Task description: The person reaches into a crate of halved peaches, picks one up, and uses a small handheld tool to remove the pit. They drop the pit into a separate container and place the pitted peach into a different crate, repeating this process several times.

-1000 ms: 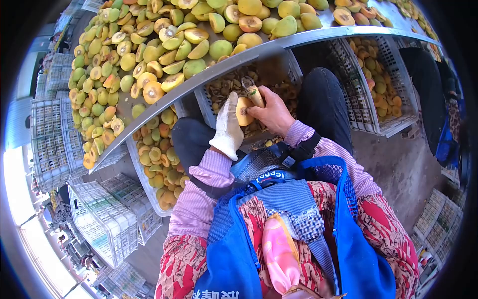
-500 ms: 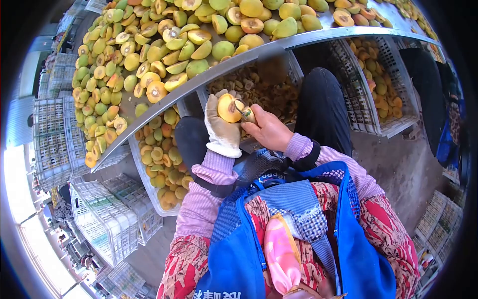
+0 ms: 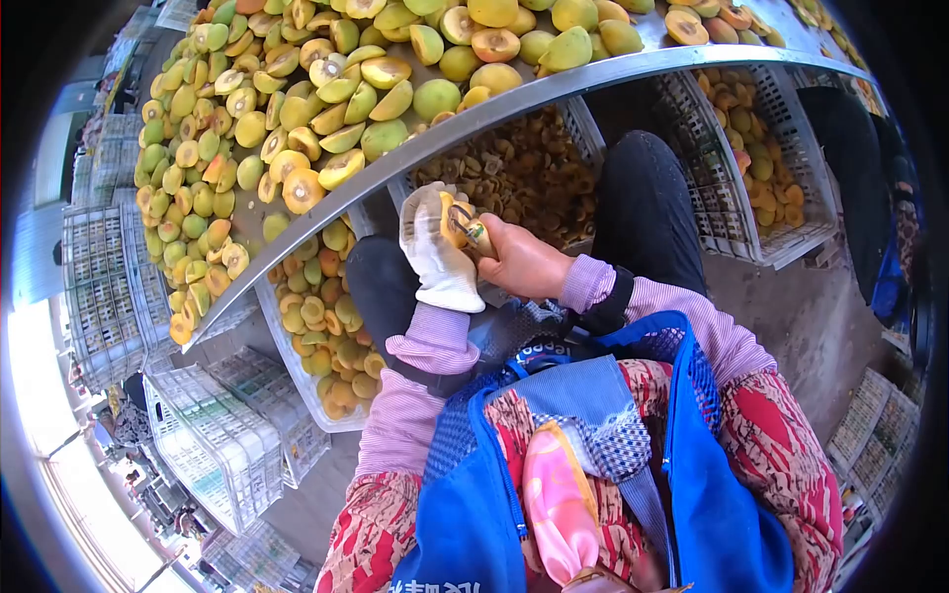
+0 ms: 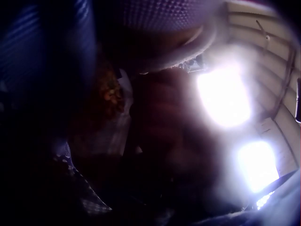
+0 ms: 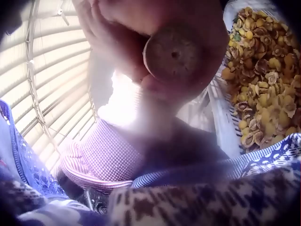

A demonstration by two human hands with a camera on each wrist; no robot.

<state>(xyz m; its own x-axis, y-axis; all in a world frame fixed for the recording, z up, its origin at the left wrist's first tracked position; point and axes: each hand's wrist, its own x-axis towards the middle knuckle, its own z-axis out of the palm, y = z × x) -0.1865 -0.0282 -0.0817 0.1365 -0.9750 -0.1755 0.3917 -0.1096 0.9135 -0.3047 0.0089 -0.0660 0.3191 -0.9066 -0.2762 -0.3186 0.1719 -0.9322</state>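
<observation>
Beyond our knees curves a metal-edged table (image 3: 593, 78) spread with halved fruit (image 3: 386, 71), near enough for us to reach. Below it, a crate (image 3: 583, 127) of brown and yellow scraps (image 3: 524, 178) sits between the knees, probably to catch what falls. Our gloved left hand (image 3: 435, 252) cups a cut fruit (image 3: 451, 225), fingers curled round it, seemingly for steadiness. Our right hand (image 3: 531, 263) wraps the stubby handle of a looped tool (image 3: 478, 237), its metal at the flesh, likely for control.
</observation>
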